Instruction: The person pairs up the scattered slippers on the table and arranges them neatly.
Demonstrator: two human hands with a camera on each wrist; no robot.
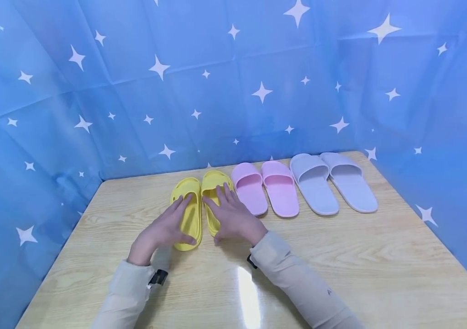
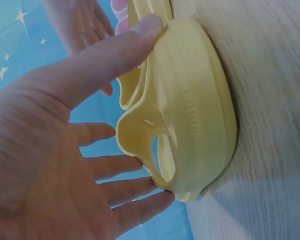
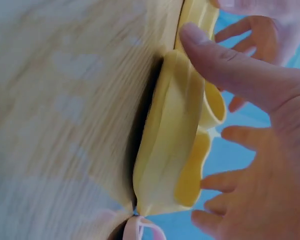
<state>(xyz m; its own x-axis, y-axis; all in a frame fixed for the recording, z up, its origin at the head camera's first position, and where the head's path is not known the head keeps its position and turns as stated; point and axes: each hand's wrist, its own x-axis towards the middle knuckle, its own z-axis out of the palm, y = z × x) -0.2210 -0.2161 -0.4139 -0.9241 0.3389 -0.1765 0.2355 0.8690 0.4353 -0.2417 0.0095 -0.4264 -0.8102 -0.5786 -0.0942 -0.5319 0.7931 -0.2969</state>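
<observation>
Two yellow slippers stand side by side, toes toward the curtain. Over the left yellow slipper (image 1: 186, 186) my left hand (image 1: 166, 228) spreads, its thumb at the heel end and its fingers by the strap. In the left wrist view the thumb (image 2: 149, 26) touches the heel rim, and the fingers stretch along the side. My right hand (image 1: 235, 218) spans the right yellow slipper (image 1: 214, 178) likewise. The right wrist view shows that thumb (image 3: 194, 34) at the heel edge, with the other fingers extended close to the strap. Neither hand curls round its slipper.
Right of the yellow pair stand two pink slippers (image 1: 281, 192), then two pale grey-blue slippers (image 1: 319, 194), all in one row along the back of the wooden table (image 1: 340, 265). A blue star-patterned curtain (image 1: 217, 91) hangs behind and at both sides.
</observation>
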